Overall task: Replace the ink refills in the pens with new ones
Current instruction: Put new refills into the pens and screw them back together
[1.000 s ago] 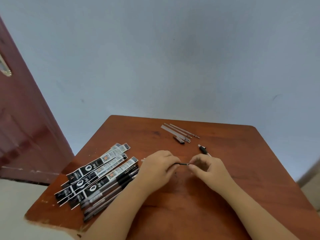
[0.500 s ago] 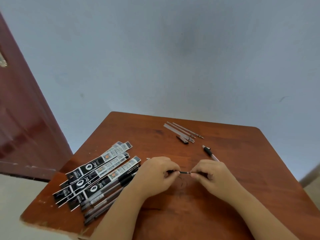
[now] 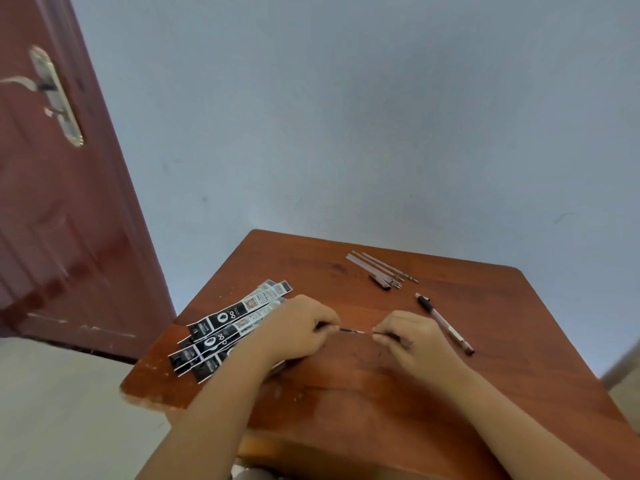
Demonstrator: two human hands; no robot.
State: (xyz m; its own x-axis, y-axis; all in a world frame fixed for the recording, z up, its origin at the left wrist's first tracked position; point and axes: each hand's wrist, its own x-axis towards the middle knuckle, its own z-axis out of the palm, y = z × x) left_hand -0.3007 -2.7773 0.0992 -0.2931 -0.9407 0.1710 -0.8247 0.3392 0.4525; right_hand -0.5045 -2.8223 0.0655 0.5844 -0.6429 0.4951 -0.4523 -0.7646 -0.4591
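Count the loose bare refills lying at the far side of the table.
About 4, lying side by side in one cluster near the far edge of the table; they overlap, so the count is uncertain.

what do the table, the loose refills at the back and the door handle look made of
Table: seemingly wood with a glossy reddish-brown finish; grain streaks and chipped pale edges show.
Loose refills: probably clear plastic tubes, pale and see-through, with what look like metal tips.
Door handle: apparently metal, silvery and shiny, though blurred.
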